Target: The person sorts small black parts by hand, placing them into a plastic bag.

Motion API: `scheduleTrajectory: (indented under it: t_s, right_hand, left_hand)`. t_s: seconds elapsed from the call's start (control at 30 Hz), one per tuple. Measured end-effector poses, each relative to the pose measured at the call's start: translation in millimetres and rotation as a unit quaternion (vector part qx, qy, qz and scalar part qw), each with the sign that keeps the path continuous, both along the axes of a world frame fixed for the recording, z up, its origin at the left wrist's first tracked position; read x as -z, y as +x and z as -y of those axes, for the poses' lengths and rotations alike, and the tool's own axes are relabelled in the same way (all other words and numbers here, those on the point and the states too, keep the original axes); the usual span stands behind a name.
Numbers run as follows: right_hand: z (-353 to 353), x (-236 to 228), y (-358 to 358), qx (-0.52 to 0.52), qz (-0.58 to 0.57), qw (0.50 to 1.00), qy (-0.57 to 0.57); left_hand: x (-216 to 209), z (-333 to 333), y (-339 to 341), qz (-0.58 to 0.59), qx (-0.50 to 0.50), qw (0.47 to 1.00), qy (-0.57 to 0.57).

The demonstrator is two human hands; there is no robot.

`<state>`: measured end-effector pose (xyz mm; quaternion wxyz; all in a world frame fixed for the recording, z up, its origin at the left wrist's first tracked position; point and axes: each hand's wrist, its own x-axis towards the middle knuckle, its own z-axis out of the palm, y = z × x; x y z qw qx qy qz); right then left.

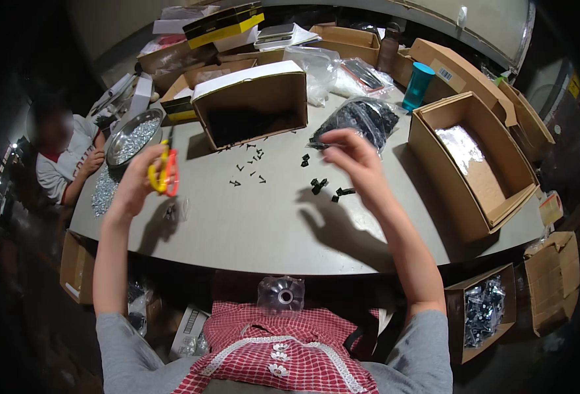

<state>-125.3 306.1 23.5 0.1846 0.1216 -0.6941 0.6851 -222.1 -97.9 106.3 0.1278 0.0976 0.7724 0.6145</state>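
My left hand (137, 180) is closed on a pair of scissors (165, 172) with yellow and orange-red handles, held above the table's left side. The blades point away from me. My right hand (354, 161) hovers over the right half of the table with fingers apart, holding nothing that I can see. Below and beside it lie small black plastic parts (319, 186). Just beyond its fingertips rests a clear bag of black parts (362, 121). Dark screws (257, 156) are scattered mid-table before a tipped cardboard box (250, 105) whose opening faces me. A small clear bag (178, 210) lies below my left hand.
A metal bowl of silvery small parts (134, 139) stands at the left, with more parts (104, 196) spilled beside it. Another person (66, 154) sits there. An open carton (480, 164) takes up the right side, near a teal tumbler (418, 87). Boxes and papers crowd the back.
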Motion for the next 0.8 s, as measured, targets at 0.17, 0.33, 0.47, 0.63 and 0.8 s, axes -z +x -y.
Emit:
scheduleTrajectory:
  t_s: [0.17, 0.33, 0.47, 0.63, 0.8]
  right_hand:
    - [54, 0, 25, -0.216, 0.101, 0.970, -0.043]
    - [5, 11, 1, -0.111, 0.048, 0.992, -0.041]
    - [-33, 0, -6, -0.065, 0.070, 0.989, -0.115]
    - [-81, -9, -5, 0.058, 0.027, 0.986, -0.153]
    - [-108, -22, 7, 0.139, 0.060, 0.981, -0.118]
  left_hand:
    - [-4, -126, 44, -0.028, 0.155, 0.987, 0.012]
    - [14, -225, 30, -0.141, 0.235, 0.961, -0.020]
    - [21, -264, 19, -0.157, 0.260, 0.953, -0.003]
    - [41, -288, -3, 0.000, 0.243, 0.970, -0.015]
    - [81, -320, -6, 0.319, 0.232, 0.919, 0.001]
